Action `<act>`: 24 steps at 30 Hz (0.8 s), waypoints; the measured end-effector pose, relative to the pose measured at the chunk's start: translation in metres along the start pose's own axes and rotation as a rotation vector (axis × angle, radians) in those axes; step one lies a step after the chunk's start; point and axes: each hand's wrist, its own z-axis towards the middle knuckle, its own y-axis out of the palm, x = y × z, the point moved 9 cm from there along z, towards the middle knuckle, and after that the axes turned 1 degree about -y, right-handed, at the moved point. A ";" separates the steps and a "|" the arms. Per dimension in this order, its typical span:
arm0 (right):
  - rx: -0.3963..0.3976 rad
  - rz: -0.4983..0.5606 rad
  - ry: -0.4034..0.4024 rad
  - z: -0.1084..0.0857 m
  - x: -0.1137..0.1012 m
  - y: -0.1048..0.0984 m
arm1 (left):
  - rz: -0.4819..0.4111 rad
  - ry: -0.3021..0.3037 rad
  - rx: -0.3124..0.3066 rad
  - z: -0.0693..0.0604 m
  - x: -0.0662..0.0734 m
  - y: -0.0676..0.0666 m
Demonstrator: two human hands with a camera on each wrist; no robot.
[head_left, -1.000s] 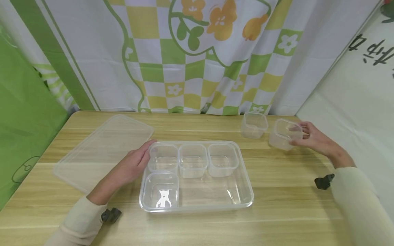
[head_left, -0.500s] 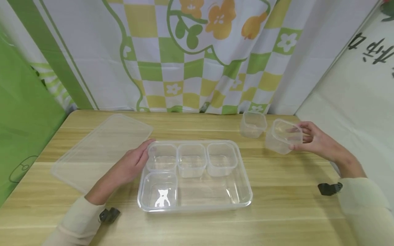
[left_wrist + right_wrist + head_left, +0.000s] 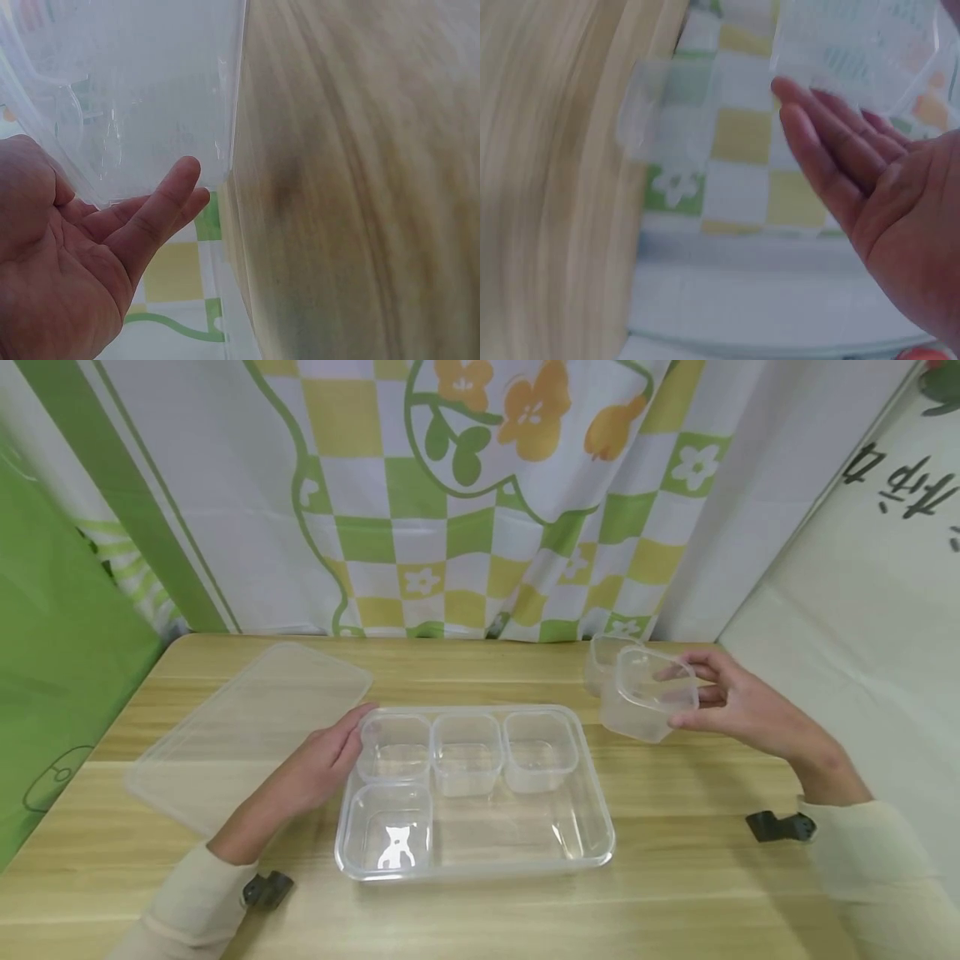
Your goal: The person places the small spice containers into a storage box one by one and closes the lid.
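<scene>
A large clear plastic container (image 3: 525,835) sits on the table, with several small square tubs (image 3: 542,752) inside, along its far side and in its near left corner. At its far left corner, my left hand (image 3: 322,764) holds the rim; in the left wrist view the fingers (image 3: 161,210) lie against the outer wall. My right hand (image 3: 742,702) grips another small clear tub (image 3: 641,706) by its right side, raised above the table. That tub partly hides a similar small tub (image 3: 600,664) standing behind it, which also shows in the right wrist view (image 3: 664,112).
A flat translucent lid (image 3: 255,727) lies on the wooden table (image 3: 480,918) at the left, partly behind my left arm. A checkered curtain (image 3: 465,543) hangs along the table's far edge. White cloth (image 3: 862,635) borders the right side, green cloth (image 3: 67,635) the left.
My right hand has lifted the small tub from the table and carried it left, in front of the other loose tub. My left hand stays at the large container's corner.
</scene>
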 end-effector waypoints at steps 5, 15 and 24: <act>0.021 -0.039 -0.023 0.009 -0.022 0.013 | 0.003 0.004 0.000 0.000 -0.001 0.000; 0.010 -0.126 -0.088 0.020 -0.056 0.038 | -0.007 -0.002 0.008 0.000 -0.002 -0.001; -0.047 -0.166 -0.137 0.025 -0.073 0.067 | 0.001 -0.006 0.004 0.000 -0.002 0.000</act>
